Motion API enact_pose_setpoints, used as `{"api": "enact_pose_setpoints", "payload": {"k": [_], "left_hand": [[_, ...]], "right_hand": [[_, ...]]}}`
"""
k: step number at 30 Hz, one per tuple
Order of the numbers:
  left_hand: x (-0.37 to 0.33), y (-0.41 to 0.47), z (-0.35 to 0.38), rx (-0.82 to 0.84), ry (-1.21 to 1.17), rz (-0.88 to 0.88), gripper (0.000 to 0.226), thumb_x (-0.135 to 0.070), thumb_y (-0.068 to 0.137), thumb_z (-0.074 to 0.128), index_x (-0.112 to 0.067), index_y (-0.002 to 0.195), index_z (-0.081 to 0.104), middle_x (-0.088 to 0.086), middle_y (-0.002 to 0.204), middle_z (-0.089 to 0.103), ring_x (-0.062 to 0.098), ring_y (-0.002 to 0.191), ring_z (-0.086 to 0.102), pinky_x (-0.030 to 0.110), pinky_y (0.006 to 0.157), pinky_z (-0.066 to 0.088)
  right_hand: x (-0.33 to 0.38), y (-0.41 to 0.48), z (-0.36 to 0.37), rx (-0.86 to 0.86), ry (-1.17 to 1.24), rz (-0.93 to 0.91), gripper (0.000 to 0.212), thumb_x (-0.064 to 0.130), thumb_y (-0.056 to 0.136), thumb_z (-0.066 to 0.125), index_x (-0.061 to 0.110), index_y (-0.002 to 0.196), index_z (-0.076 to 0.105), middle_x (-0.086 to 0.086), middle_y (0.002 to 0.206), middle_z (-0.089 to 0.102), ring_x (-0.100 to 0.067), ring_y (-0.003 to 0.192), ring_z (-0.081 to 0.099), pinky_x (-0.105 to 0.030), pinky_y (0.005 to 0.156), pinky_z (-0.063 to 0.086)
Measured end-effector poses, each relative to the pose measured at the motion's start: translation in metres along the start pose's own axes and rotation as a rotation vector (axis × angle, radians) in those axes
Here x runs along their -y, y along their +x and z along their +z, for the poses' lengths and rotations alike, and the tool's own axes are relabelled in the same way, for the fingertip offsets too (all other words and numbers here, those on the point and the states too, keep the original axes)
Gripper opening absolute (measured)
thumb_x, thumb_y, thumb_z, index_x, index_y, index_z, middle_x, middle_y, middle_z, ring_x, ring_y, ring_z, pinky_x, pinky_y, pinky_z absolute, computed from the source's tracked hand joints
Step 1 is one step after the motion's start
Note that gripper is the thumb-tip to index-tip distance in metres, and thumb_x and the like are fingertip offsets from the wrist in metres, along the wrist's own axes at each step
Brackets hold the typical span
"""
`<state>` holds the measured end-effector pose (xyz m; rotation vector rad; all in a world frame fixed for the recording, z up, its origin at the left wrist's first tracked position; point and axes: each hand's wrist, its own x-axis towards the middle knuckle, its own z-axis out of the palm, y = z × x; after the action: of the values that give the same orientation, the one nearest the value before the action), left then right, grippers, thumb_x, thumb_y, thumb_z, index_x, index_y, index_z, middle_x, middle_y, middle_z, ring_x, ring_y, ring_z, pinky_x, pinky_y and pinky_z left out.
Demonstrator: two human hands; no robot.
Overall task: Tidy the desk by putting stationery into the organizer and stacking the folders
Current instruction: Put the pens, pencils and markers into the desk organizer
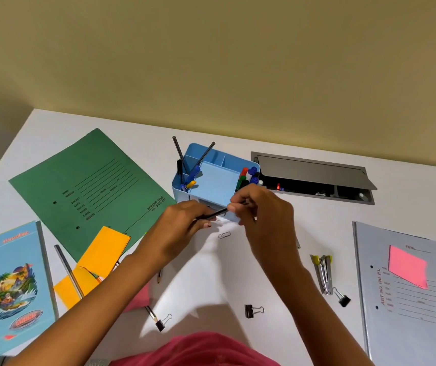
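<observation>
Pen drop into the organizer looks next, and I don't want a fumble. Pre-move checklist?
1. Grip on dark pen: ok, left hand and right hand both pinch it.
2. Organizer upright, just beyond the hands: ok.
3. Space in its left compartment: cannot tell, pens stand there.
4. Which pen end leads: cannot tell, the hands hide both ends.
5. Desk under the hands: not ok, paper clip lies loose.

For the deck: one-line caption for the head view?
Left hand and right hand hold a dark pencil before the blue organizer; green folder and grey folder lie apart.
</observation>
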<state>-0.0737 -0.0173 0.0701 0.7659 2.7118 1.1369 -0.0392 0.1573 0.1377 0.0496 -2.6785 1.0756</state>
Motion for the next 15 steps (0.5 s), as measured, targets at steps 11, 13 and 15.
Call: {"api": "enact_pose_setpoints", "payload": {"k": [11, 13, 15], "left_hand": [[0.012, 0.076, -0.047, -0.687, -0.301, -0.237, 0.011, -0.009, 0.089, 0.062, -0.015, 0.098, 0.064, 0.001, 0.099, 0.064, 0.010, 0.077, 0.070, 0.032, 0.072, 0.059], [0.024, 0.095, -0.052, -0.700, -0.299, -0.258, 0.013, -0.007, 0.091, 0.058, -0.011, 0.103, 0.058, 0.002, 0.097, 0.062, 0.014, 0.079, 0.070, 0.039, 0.073, 0.060], [0.035, 0.108, -0.048, -0.664, -0.247, -0.280, 0.014, -0.004, 0.091, 0.056, -0.009, 0.104, 0.055, 0.003, 0.096, 0.062, 0.019, 0.079, 0.068, 0.040, 0.074, 0.059]], "right_hand": [[0.002, -0.002, 0.004, -0.248, 0.223, 0.066, 0.030, 0.008, 0.088, 0.065, 0.013, 0.115, 0.053, -0.004, 0.107, 0.063, 0.000, 0.091, 0.061, -0.012, 0.073, 0.052], [-0.003, -0.006, 0.005, -0.216, 0.218, 0.084, 0.028, 0.007, 0.088, 0.063, 0.014, 0.114, 0.053, -0.003, 0.108, 0.062, 0.003, 0.089, 0.060, -0.010, 0.073, 0.051], [-0.008, -0.012, 0.007, -0.186, 0.204, 0.099, 0.028, 0.006, 0.088, 0.063, 0.013, 0.113, 0.054, -0.004, 0.108, 0.061, 0.002, 0.086, 0.062, -0.008, 0.072, 0.050]]}}
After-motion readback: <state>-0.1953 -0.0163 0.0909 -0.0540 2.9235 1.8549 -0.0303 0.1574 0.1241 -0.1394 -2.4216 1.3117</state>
